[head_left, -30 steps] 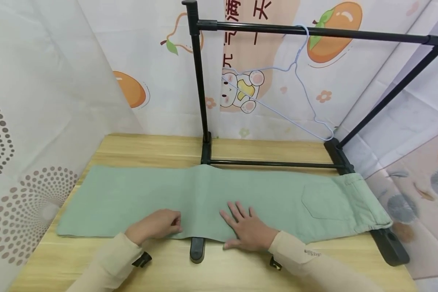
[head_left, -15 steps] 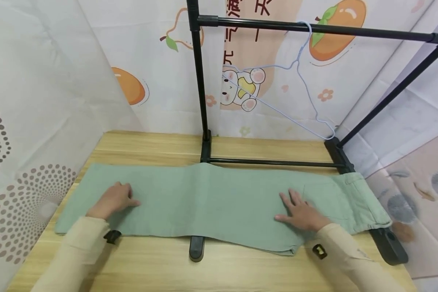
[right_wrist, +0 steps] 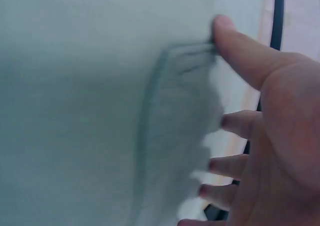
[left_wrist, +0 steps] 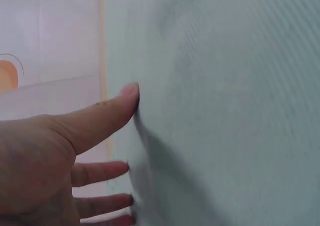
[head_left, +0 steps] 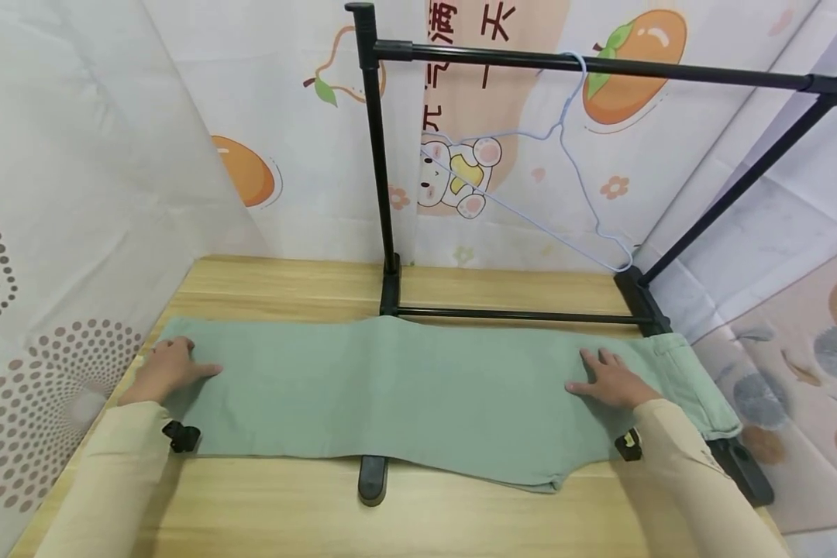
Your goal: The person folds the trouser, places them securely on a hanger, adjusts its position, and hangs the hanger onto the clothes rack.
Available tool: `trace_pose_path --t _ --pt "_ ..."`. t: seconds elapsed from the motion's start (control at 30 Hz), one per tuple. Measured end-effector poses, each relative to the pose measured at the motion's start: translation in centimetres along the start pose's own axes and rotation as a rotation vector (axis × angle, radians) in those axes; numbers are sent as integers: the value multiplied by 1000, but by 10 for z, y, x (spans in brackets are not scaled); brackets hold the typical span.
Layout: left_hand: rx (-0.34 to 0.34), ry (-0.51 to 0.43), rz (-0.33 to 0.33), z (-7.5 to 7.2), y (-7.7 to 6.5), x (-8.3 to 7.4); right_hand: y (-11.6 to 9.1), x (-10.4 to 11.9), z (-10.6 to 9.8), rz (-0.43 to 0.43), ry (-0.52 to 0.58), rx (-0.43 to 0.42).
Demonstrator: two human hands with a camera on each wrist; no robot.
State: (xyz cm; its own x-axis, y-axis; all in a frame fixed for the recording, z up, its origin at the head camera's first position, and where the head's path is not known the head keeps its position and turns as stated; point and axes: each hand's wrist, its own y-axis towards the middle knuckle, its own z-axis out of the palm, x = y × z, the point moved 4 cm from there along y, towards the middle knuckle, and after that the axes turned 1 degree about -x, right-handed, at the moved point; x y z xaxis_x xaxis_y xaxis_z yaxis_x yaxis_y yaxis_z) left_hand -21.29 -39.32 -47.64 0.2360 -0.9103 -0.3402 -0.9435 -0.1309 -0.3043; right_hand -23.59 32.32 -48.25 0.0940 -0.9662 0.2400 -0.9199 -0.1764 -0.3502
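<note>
A pair of pale green trousers (head_left: 300,387) lies stretched sideways across the wooden table, folded lengthwise, leg ends at left and gathered waistband (head_left: 700,387) at right. My left hand (head_left: 166,373) is at the leg end, fingers spread; in the left wrist view its thumb and fingertips meet the cloth (left_wrist: 235,110). Over the pocket area near the waist, my right hand (head_left: 614,381) touches the trousers with spread fingers. The right wrist view shows its thumb at small creases beside a seam (right_wrist: 145,116). The right hand and forearm cover most of the pocket.
Behind the trousers stands a black clothes rack (head_left: 380,178), its two feet partly under the fabric. A light blue wire hanger (head_left: 572,155) hangs tilted from its top bar. Printed white curtains (head_left: 77,194) enclose the table (head_left: 307,511) at the back and sides.
My hands have moved apart, the left to the leg end and the right toward the waistband. A pointed corner of the trousers now shows at the front edge, where the cloth lay straighter before.
</note>
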Motion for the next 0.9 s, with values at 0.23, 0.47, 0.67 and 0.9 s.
trace_pose_path --t 0.23,0.47,0.67,0.9 --pt "-39 -39 -141 -3 -1 19 4 12 -5 -40 11 -39" --pt "-41 -32 -171 0 -2 25 7 11 0 -31 -8 -39" --pt "-80 -40 -131 -1 -5 27 10 11 4 -34 -18 -48" --pt "-132 -56 -121 -1 -5 29 10 10 7 -28 -10 -36"
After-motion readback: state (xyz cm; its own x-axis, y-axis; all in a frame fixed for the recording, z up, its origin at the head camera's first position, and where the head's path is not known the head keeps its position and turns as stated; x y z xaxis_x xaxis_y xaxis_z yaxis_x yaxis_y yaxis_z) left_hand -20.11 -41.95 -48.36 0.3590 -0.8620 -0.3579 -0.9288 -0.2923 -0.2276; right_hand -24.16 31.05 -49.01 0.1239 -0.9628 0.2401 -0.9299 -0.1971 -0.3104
